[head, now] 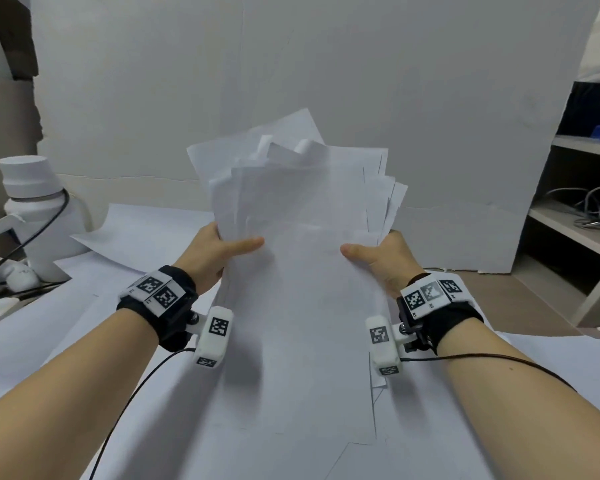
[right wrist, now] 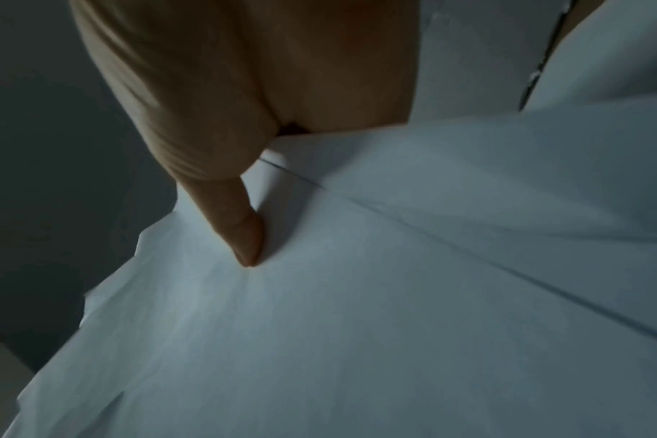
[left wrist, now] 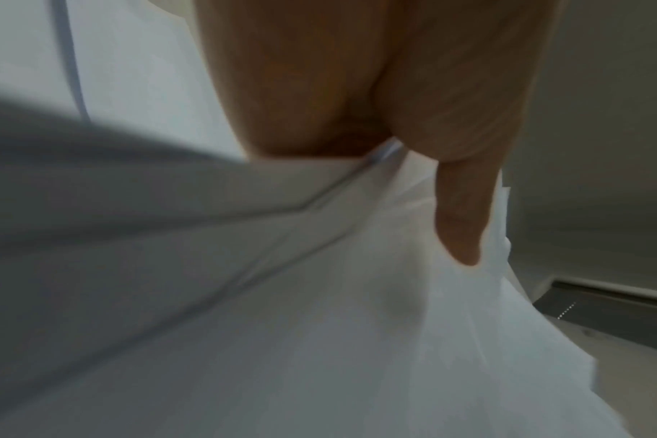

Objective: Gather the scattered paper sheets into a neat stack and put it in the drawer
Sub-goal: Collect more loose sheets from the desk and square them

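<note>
A loose stack of white paper sheets (head: 302,216) stands tilted up in front of me, its top edges fanned out and uneven. My left hand (head: 219,247) grips the stack's left edge, thumb on the front face and fingers behind. On the other edge my right hand (head: 378,252) grips it the same way. In the left wrist view the thumb (left wrist: 465,219) presses on the paper (left wrist: 319,326). The right wrist view shows the thumb (right wrist: 240,225) on the sheets (right wrist: 394,296). No drawer is in view.
More white sheets (head: 136,237) cover the table (head: 551,368) under my arms. A white bottle (head: 35,192) and a black cable (head: 32,233) stand at the left. A white board (head: 291,81) rises behind. Shelves with cables (head: 582,216) are at the right.
</note>
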A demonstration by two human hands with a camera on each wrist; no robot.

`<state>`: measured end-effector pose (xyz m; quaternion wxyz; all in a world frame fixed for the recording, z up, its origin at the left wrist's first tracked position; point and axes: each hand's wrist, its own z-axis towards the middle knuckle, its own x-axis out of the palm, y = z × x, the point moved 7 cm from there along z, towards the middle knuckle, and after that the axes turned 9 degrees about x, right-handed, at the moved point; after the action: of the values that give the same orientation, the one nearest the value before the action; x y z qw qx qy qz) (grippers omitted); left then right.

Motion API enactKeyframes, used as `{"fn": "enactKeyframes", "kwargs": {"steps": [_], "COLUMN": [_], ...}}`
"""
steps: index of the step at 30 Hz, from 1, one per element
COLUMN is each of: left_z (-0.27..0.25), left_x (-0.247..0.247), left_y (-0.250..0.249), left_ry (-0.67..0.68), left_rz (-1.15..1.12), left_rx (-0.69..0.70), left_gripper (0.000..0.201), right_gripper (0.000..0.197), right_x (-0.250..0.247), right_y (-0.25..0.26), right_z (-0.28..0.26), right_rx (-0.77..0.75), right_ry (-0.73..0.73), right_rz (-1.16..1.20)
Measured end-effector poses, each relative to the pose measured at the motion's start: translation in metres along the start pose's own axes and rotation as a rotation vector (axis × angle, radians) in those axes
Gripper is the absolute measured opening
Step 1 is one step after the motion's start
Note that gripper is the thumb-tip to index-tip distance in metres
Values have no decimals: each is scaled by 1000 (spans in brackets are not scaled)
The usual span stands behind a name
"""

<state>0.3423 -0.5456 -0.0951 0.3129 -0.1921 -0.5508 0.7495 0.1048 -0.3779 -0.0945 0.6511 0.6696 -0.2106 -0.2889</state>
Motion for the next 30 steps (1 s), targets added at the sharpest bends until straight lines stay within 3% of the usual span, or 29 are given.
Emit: {"fn": "enactKeyframes", "kwargs": {"steps": [3,5,7,11,13,16,21,25,30], "left_z": [7,14,20,23,29,43,48,50,54], "left_x": [-24,-39,-36,10,46,83,92,81,63], "left_y": [-17,-46,-90,-179,-198,-195,-192,-197,-215], "left_ry": [-131,-227,-251,-288,-114,172,198,228,310], "left_rz": [-31,94,360,906,1026,1089,1129,1381,1621], "left_rx": [56,170,356,876,988,853,658,562,293], "left_gripper": [134,138,114,54,33,26,24,29,34], "right_gripper": [23,22,22,17,16,14,11,13,7], "right_x": [-5,-8,-11,-10,-9,-9,-12,-16,-15], "right_y": [11,16,17,20,23,28,27,27,38], "right_z": [-5,-7,-10,-15,-17,-23,-29,-33,-39], "right_rx": [-75,-114,-129,-160,-176,-190,-171,-174,-178], "right_ry": [-28,-45,-65,-78,-86,-104,-117,-114,-81], "right_rz": [-27,-40,-22,7,-6,-19,-27,-43,-81]}}
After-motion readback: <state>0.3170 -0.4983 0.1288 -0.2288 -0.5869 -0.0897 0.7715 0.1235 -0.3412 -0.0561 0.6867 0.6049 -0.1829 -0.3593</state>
